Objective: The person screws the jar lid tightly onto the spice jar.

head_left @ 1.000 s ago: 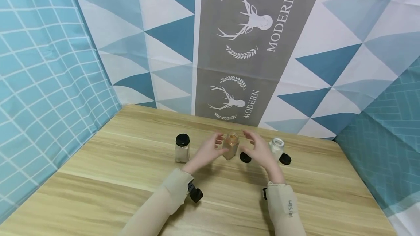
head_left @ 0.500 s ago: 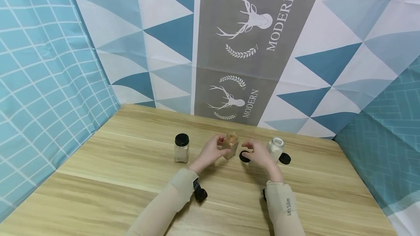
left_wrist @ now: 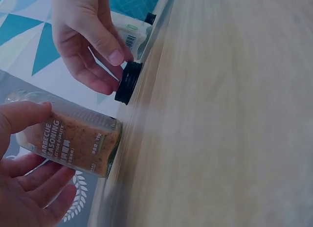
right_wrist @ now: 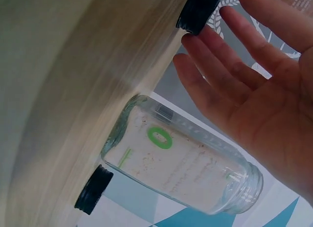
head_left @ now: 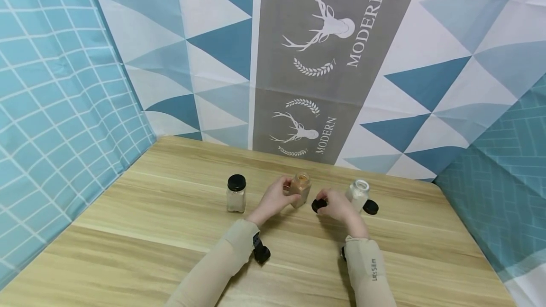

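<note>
My left hand point(head_left: 276, 198) holds a glass seasoning jar point(left_wrist: 73, 134) upright on the table, thumb on one side and fingers on the other. The jar has no lid on, contains orange-brown powder, and its printed label reads barbecue seasoning. Just right of it, my right hand point(head_left: 340, 206) pinches a black jar lid point(left_wrist: 129, 82) between thumb and fingertips, low over the wood. Close behind the right hand stands an uncapped glass jar point(right_wrist: 181, 158) of pale contents, with a second black lid point(right_wrist: 94, 189) lying beside its base.
A third glass jar point(head_left: 236, 200), capped in black, stands left of my left hand. The wooden table point(head_left: 170, 221) runs back to a patterned cloth wall point(head_left: 222, 60). Blue tiled cloth point(head_left: 51, 84) hangs along the left side.
The left hand has moved right and closed on the seasoning jar. The right hand has come down from beside the jar to the black lid and taken hold of it.
</note>
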Demonstrator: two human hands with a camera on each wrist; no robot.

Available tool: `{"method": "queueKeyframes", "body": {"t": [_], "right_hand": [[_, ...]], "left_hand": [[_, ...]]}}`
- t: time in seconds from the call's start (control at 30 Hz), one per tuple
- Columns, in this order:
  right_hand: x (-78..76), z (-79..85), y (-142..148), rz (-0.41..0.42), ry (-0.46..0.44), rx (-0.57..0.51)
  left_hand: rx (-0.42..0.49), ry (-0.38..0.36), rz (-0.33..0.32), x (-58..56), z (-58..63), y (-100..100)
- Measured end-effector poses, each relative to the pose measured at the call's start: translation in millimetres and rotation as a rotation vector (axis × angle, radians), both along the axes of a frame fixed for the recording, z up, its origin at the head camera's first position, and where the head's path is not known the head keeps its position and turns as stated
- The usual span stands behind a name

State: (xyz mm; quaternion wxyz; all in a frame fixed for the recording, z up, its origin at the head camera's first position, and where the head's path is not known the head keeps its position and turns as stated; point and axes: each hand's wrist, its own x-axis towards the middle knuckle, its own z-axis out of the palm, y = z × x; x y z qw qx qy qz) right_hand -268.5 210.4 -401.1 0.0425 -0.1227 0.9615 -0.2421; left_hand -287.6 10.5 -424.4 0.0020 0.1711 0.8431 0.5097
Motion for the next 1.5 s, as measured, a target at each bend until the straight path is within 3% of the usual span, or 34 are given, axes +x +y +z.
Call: {"method": "queueKeyframes", "body": {"t": [0.23, 0.43, 0.77, 1.0, 1.23, 1.33, 1.5], "right_hand": [[-0.3, 0.2, -5, -0.003, 0.046, 0.108], [-1.1, -0.4, -4, 0.017, 0.061, 0.11], [-4.2, 5.4, 10, -0.019, 0.105, -0.128], [-0.7, 16.8, 6, -0.027, 0.149, -0.334], [2.3, 23.9, -3, 0.028, 0.242, -0.494], [3.3, 25.5, -9, 0.085, 0.304, -0.503], [3.3, 25.7, -19, 0.126, 0.423, -0.393]], "left_hand": [[-0.024, 0.035, 0.006, 1.0, 1.2, 3], [-0.017, 0.032, 0.018, -0.4, -1.0, 4], [0.057, -0.034, -0.055, -4.1, -0.5, -3], [0.066, -0.035, -0.084, -5.8, -1.6, -6], [0.075, -0.044, -0.098, -7.3, -5.2, -8], [0.067, -0.034, -0.098, -8.2, -6.9, -9], [0.069, -0.028, -0.101, -8.5, -7.3, -9]]}}
